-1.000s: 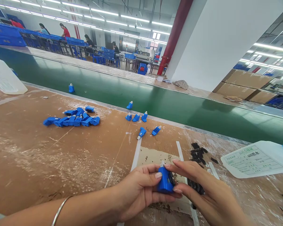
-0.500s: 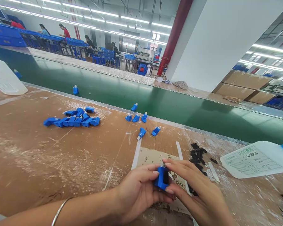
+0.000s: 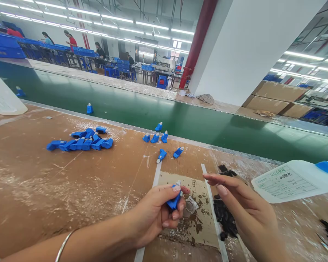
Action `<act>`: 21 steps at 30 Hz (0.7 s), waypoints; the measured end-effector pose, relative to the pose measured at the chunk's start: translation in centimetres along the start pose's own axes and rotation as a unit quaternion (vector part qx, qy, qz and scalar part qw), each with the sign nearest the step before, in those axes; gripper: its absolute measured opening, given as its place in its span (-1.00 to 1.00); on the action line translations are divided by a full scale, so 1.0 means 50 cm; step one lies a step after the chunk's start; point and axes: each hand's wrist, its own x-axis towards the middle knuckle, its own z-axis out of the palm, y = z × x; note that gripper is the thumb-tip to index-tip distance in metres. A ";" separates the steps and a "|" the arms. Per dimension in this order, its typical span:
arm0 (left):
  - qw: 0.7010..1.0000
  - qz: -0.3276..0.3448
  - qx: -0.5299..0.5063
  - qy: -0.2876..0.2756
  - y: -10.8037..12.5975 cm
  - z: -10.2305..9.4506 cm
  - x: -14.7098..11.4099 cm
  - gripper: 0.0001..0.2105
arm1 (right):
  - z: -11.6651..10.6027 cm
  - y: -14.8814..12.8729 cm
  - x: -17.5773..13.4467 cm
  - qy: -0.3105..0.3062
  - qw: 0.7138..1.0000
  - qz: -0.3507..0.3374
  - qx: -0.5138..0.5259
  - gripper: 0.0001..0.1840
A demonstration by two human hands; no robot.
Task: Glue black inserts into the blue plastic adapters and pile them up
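My left hand (image 3: 160, 209) is closed around a small blue plastic part (image 3: 174, 200) with a pale tip, its thumb pressed on top. Possibly a second pale tip shows beside the thumb; I cannot tell whether there are two parts. My right hand (image 3: 243, 207) hovers to the right, fingers stretched and thumb apart, with nothing in it. Just past its fingertips and partly behind it lies a heap of small black pieces (image 3: 225, 216). Below the hands is a stained cardboard sheet (image 3: 205, 225), with a small clear round dish (image 3: 190, 207) on it.
A pile of blue parts (image 3: 80, 142) lies on the brown table (image 3: 93, 182), several more near its far edge. Others stand on the green belt (image 3: 120, 105). A labelled white bottle (image 3: 292, 182) lies at right, another (image 3: 4, 96) at left. People sit at distant benches.
My right hand has come off the blue part and moved right, opening. The left hand has shifted left and turned the part. Blue parts on the belt have slid slightly right.
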 end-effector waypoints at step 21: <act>0.991 0.042 0.121 -0.047 0.039 -0.017 0.001 -0.71 | -0.005 0.029 0.016 0.045 0.994 0.080 0.063 -0.73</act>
